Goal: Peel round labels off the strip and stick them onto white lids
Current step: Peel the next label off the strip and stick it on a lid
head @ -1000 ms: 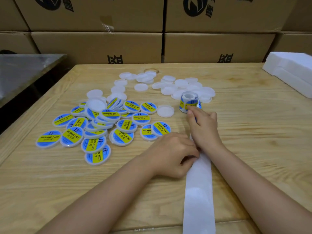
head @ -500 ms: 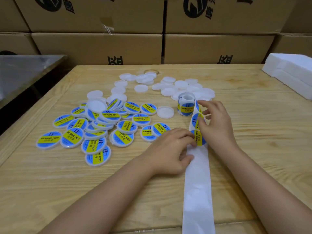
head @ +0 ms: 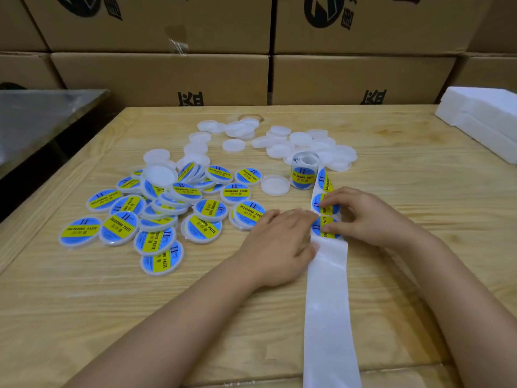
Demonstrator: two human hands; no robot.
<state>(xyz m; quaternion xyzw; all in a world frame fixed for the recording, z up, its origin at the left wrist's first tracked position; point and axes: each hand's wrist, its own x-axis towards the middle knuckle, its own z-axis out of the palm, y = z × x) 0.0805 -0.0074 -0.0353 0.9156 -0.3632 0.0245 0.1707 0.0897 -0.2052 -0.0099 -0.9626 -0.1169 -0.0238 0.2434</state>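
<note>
A small roll of round blue-and-yellow labels (head: 304, 172) stands mid-table, and its white backing strip (head: 327, 303) runs toward me past the near edge. My left hand (head: 279, 242) holds the strip's left edge, thumb at a crease just below the last label (head: 317, 228). My right hand (head: 366, 217) rests fingertips on the strip, index on the upper label and thumb on the lower one. Plain white lids (head: 300, 138) lie scattered behind the roll. One white lid (head: 275, 185) sits alone left of the roll.
A heap of labelled lids (head: 156, 208) covers the table's left half. The wooden table (head: 419, 261) is bounded by stacked cardboard boxes (head: 159, 77) at the back. White foam blocks (head: 486, 116) sit at the far right, and a metal table (head: 36, 116) stands at the left.
My right hand drew the strip out from the roll toward me, uncovering three labels. My left hand loosened from a fist and shifted to the strip's left edge.
</note>
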